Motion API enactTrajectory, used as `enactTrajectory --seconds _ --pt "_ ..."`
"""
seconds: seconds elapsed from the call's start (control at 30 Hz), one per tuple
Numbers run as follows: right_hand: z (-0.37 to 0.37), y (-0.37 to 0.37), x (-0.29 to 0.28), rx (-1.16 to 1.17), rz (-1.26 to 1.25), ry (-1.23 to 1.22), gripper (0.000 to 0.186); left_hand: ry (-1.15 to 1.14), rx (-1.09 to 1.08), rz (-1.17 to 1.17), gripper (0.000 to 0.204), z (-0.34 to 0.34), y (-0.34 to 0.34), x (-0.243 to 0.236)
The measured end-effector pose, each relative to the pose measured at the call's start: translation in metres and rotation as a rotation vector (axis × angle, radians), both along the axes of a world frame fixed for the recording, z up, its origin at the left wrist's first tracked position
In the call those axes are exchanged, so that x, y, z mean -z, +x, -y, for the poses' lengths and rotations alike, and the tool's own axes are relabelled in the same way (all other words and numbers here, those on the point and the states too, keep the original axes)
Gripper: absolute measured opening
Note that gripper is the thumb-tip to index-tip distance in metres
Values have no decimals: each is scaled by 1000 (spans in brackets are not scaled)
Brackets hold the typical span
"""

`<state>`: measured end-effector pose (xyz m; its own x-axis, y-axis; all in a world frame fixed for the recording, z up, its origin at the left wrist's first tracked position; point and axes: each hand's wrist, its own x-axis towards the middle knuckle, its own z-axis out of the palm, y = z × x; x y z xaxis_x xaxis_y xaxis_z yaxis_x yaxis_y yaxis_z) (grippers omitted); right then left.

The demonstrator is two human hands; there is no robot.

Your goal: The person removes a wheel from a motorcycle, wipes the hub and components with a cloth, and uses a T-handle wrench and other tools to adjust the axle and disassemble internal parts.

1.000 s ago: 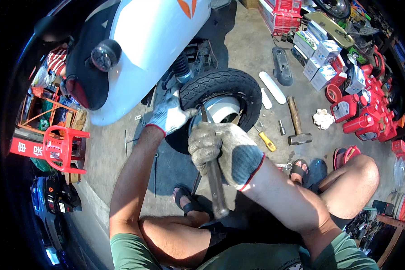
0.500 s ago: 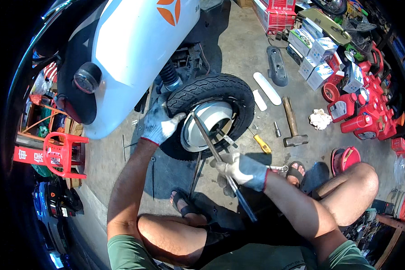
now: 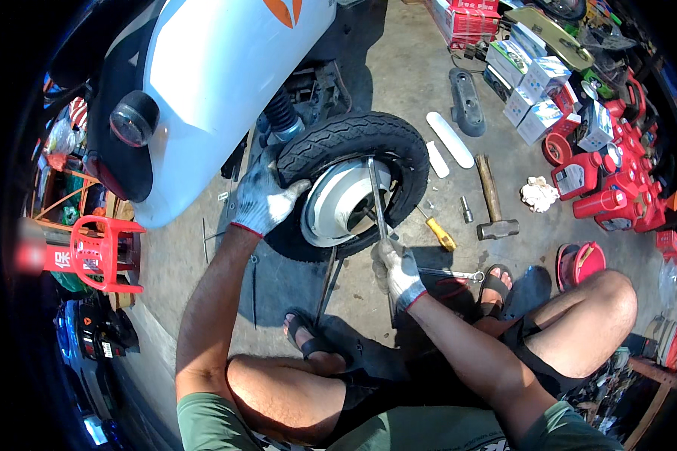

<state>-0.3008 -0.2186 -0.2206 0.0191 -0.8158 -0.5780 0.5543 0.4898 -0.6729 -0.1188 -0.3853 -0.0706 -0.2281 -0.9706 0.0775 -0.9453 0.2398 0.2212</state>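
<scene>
We had the black tyre (image 3: 346, 134) around its pale hub (image 3: 325, 204), just beside the white scooter (image 3: 210, 98). Our gloved left hand (image 3: 265, 197) rested against the tyre's left side, thumb spread toward the hub; its fingers were partly hidden, so we could not tell how firmly it gripped. Our gloved right hand (image 3: 399, 272) was closed around a metal bar (image 3: 375, 188), its far end at the tyre's inner edge. To the right lay a yellow screwdriver (image 3: 440, 234), a wrench (image 3: 451, 274) and a hammer (image 3: 492, 201).
</scene>
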Motion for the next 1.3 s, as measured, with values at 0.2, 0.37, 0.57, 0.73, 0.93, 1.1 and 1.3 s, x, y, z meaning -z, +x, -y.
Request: enactTrajectory --seconds 0.2,0.37,0.57,0.73,0.93,1.1,1.3 --pt "22 -1 -8 -23 -46 -134 31 -31 58 -50 75 0 2 2" --pt "16 -38 -42 -176 -66 -10 21 27 11 -45 79 1 3 0" --pt "14 -77 -77 -152 -70 26 23 95 -48 -17 84 -5 -1 -11" --pt "9 -63 -51 -168 -181 -145 23 65 -33 -35 85 -6 0 -10" --pt "14 -31 -12 -51 -126 -167 30 95 -45 -28 84 -3 4 -7" --pt "23 -46 -27 -129 -49 -127 27 107 -44 -16 87 -1 7 -3" --pt "30 -96 -110 -417 -303 82 26 100 -2 51 100 1 12 -1"
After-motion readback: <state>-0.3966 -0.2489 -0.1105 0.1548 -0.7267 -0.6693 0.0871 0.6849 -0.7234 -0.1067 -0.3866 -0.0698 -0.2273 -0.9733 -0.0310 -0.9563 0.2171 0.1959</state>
